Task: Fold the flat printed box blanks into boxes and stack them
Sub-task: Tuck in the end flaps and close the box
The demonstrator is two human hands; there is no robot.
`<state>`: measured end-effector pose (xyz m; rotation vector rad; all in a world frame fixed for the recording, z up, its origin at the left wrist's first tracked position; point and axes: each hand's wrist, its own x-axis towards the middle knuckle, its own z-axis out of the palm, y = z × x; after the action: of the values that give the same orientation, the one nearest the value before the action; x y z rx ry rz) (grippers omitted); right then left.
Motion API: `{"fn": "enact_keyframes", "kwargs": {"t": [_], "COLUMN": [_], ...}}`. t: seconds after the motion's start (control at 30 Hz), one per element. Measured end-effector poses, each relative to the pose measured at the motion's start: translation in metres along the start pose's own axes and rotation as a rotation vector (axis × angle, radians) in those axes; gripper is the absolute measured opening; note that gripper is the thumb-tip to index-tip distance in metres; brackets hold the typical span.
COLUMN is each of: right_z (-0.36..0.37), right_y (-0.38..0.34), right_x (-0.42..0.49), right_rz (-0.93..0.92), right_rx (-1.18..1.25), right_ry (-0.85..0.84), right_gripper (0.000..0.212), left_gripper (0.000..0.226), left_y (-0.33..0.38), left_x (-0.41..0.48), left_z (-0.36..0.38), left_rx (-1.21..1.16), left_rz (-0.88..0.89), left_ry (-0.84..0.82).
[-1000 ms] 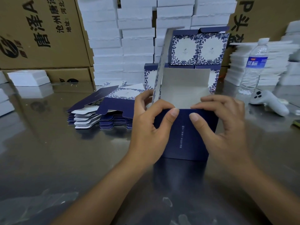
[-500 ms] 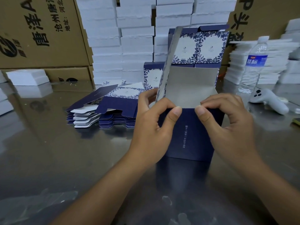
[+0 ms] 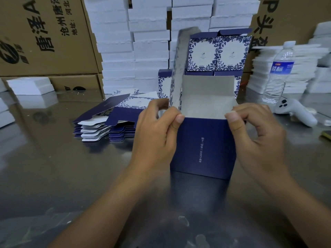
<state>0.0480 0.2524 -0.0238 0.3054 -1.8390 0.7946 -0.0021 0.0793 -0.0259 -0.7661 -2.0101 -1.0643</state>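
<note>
Head view: the navy box [image 3: 203,147] stands upright between both hands, left hand [image 3: 154,136] pinching its near-left top corner, right hand [image 3: 258,138] pinching the near-right.

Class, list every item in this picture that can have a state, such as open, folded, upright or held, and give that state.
box, upright on the table, top open, lid flap raised
left hand, pinches the box's top left corner
right hand, pinches the box's top right corner
flat blanks, unfolded, piled on the table
finished boxes, folded, stacked behind
water bottle, upright, cap on
controller, lying on the table
</note>
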Motion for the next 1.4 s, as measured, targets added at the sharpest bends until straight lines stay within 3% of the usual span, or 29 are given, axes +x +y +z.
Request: {"fn": "enact_keyframes", "kwargs": {"t": [0.2, 0.57, 0.77, 0.87, 1.0, 1.07, 1.2, 1.4], "right_z": [-0.002, -0.001, 0.000, -0.002, 0.002, 0.004, 0.004, 0.001], "right_y": [0.003, 0.006, 0.007, 0.010, 0.014, 0.016, 0.014, 0.007], "right_x": [0.001, 0.000, 0.001, 0.004, 0.006, 0.006, 0.006, 0.006], "right_rz": [0.040, 0.000, 0.007, 0.180, 0.482, 0.590, 0.732, 0.712], "right_rx": [-0.039, -0.042, 0.095, 0.216, 0.392, 0.478, 0.506, 0.588], "right_ry": [-0.010, 0.017, 0.062, 0.106, 0.082, 0.049, -0.049, -0.210], "right_gripper": [0.026, 0.032, 0.022, 0.026, 0.027, 0.028, 0.040, 0.024], "left_gripper": [0.038, 0.031, 0.021, 0.023, 0.008, 0.016, 0.024, 0.027], "left_y": [-0.005, -0.006, -0.007, -0.007, -0.008, -0.010, -0.012, -0.010], "left_x": [-0.001, 0.002, 0.004, 0.008, 0.011, 0.011, 0.012, 0.014], "left_z": [0.001, -0.002, -0.008, -0.009, -0.012, -0.013, -0.011, -0.013], "left_rx": [-0.002, 0.105, 0.002, -0.202, -0.569, -0.699, -0.859, -0.905], "left_rz": [0.003, 0.117, -0.068, -0.297, -0.546, -0.632, -0.679, -0.664], "left_ry": [0.005, 0.191, 0.167, 0.185, 0.205, 0.164, 0.089, -0.018]}}
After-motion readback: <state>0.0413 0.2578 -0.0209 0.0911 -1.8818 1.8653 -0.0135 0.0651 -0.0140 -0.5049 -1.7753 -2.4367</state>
